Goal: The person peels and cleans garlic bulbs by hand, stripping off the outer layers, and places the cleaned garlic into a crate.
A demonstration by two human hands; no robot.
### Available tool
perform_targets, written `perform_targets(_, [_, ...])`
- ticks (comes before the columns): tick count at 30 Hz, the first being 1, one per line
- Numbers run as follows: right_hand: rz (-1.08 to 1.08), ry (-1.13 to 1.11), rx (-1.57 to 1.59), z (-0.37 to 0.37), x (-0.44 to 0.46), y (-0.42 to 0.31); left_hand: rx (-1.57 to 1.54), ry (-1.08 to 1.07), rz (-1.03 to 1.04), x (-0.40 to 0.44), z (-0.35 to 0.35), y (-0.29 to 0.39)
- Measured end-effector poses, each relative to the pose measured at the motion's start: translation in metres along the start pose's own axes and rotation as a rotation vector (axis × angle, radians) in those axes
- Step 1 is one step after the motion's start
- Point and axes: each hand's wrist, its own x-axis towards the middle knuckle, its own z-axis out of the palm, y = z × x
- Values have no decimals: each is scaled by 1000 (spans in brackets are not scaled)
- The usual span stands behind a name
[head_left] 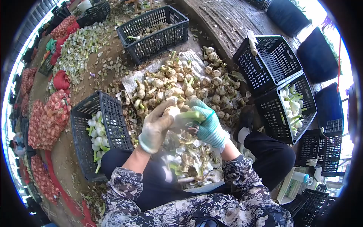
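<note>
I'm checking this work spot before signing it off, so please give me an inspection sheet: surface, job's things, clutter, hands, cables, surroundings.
Surface: brown ground; a pale sheet shows at the edge of the bulb heap.
Job's things: the heap ahead; whiter bulbs in the left black crate.
Clutter: loose skins and scraps between the legs.
Hands: left hand grips a bulb; gloved right hand is at a green stem, its grip blurred.
Cables: nothing certain; a thin red line at far right is unclear.
Surroundings: red net sacks left, more black crates right.
</note>
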Motion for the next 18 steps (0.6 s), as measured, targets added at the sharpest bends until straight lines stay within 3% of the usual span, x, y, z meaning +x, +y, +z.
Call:
perform_targets(1, [-61, 14, -59, 1, 0, -11, -193, -38, -75, 0, -1, -1])
perform_targets(3, [509, 26, 754, 0, -9, -14, -224, -99, -167, -1, 0, 4])
perform_targets(5, [738, 285, 1264, -1, -12, -2, -289, -91, -281, -1, 0, 5])
perform_targets(7, [492, 226, 846, 4, -13, 24, -291, -19, -202, 8, 4, -7])
perform_targets(9, [357, 161, 589, 6, -14, 32, 267, 39, 206, 9, -9, -36])
perform_targets(11, [353, 91, 491, 8, -9, -1, 303, 65, 224, 9, -9, -36])
perform_targets(12, [356, -14, 287, 5, -7, -23, 319, 81, 230, 7, -9, -36])
perform_targets(14, [348, 211, 606, 3, -17, 36, 91, -104, 42, -1, -4, -6])
perform_targets(16, [397, 329, 1299, -19, -7, 44, -122, -245, -72, -7, 2, 5])
perform_targets(17, [530, 403, 786, -31, -9, 66, -80, -282, -24, -5, -6, -6])
perform_targets(18, [700, 46, 310, -37, -17, 78, -47, -251, -50, -5, -5, -7])
